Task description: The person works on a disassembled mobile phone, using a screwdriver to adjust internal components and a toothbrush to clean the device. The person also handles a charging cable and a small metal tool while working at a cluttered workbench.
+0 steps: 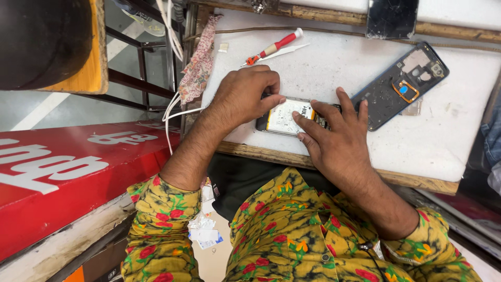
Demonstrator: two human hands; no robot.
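Note:
An opened phone [283, 117] lies on the white worktop [443, 136], its white battery facing up. My left hand [245, 94] curls over the phone's far left edge, fingertips pressed on it. My right hand [334, 137] rests on the phone's right part. Its index finger and thumb pinch at the battery's edge, and the other fingers are spread. Just right of my right hand lies the phone's dark blue back cover [404, 83], inner side up.
A red-handled screwdriver [274, 48] and a thin white pry tool [286, 51] lie beyond my left hand. A dark screen panel [391, 18] sits at the far edge. A patterned cloth [198, 62] and white cable [175, 112] hang at the worktop's left side, above a red signboard [62, 172].

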